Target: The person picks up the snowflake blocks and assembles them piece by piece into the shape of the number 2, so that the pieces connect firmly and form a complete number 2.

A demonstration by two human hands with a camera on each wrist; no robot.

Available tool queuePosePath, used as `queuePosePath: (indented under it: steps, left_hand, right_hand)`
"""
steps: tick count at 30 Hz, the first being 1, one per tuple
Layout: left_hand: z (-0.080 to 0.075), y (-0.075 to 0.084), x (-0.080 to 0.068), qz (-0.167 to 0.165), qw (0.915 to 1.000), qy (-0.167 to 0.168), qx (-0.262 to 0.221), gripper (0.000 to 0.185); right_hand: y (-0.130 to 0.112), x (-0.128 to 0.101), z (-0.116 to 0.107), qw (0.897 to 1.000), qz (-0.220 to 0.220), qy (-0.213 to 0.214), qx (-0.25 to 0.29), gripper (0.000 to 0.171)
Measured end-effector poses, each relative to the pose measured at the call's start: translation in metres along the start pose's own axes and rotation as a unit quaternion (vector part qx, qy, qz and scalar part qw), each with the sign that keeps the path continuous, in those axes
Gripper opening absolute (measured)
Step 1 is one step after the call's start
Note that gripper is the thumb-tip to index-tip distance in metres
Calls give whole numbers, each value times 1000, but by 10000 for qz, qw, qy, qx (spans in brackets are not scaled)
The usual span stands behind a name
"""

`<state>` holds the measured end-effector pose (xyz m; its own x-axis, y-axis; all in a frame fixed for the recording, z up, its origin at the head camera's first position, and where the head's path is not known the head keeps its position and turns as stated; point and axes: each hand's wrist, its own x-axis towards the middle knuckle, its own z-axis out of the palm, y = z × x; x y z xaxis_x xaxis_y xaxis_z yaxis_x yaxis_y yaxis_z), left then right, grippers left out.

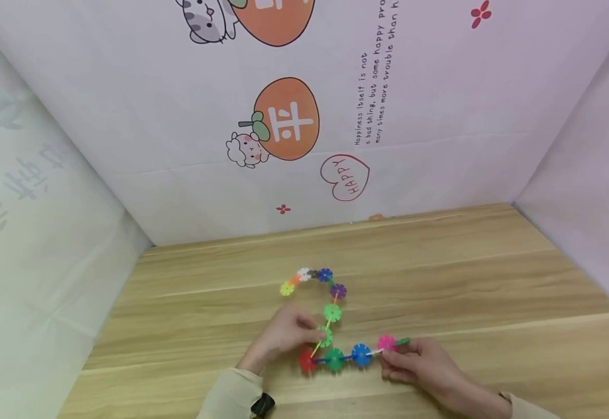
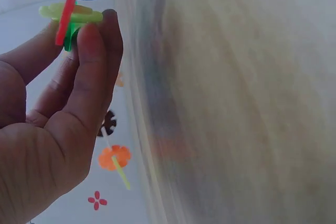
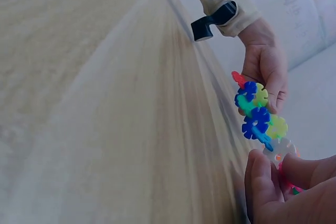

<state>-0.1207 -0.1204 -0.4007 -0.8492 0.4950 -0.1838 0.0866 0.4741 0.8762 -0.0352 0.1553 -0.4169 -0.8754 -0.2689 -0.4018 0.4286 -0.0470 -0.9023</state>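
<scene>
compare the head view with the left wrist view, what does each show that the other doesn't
Only the head view shows the whole chain of snowflake discs curving over the wooden table, and the right hand pinching at its pink disc. Only the left wrist view shows close up the fingertips gripping a light green disc under a blue one. Both show the left hand holding the chain.

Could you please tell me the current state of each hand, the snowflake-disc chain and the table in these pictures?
Left hand: fingers curled, pinching a light green disc of the chain.
Right hand: fingertips pinching the chain's end by the pink disc.
Snowflake-disc chain: joined in one piece, curved like a figure 2, lying on the table.
Wooden table: bears the chain and both hands.
</scene>
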Motion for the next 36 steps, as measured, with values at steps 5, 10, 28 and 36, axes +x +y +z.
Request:
queuePosePath:
  steps: [5, 10, 28, 36]
  left_hand:
    - [4, 0, -1, -98, 9998, -155, -62, 10]
    - [7, 1, -1, -223, 9997, -116, -16, 11]
    - [14, 7, -5, -362, 9988, -197, 247, 25]
    - [13, 8, -7, -622, 9968, -327, 374, 22]
  right_hand:
    - [5, -3, 1, 9999, 152, -9, -21, 33]
    - [5, -6, -1, 9992, 223, -121, -322, 33]
    - [5, -13, -9, 9916, 539, -783, -873, 38]
    - [7, -18, -16, 9858, 342, -1235, -1087, 38]
